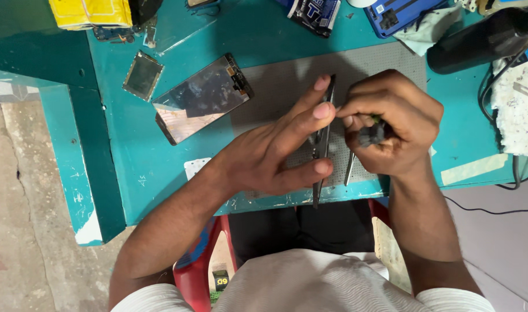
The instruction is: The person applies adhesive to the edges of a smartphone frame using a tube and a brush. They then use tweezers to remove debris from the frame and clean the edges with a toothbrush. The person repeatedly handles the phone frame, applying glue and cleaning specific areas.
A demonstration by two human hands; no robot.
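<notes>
My left hand [275, 153] holds a thin dark phone part [323, 138] on edge over the grey work mat [385, 66], fingers along its left face. My right hand [391, 121] is closed around a small dark-handled tool [371, 136], fingertips pressed to the upper edge of the part. Metal tweezers [349, 167] lie on the mat under the right hand. A detached phone screen [200, 98] lies left of the mat on the teal table [131, 162].
A small square metal-framed piece [142, 75] lies beside the screen. A yellow box [90, 13] sits far left, a blue tool case [399, 13] and a black cylindrical device [483, 40] far right. Cables [506, 179] run off the right edge. A red stool [197, 266] is below.
</notes>
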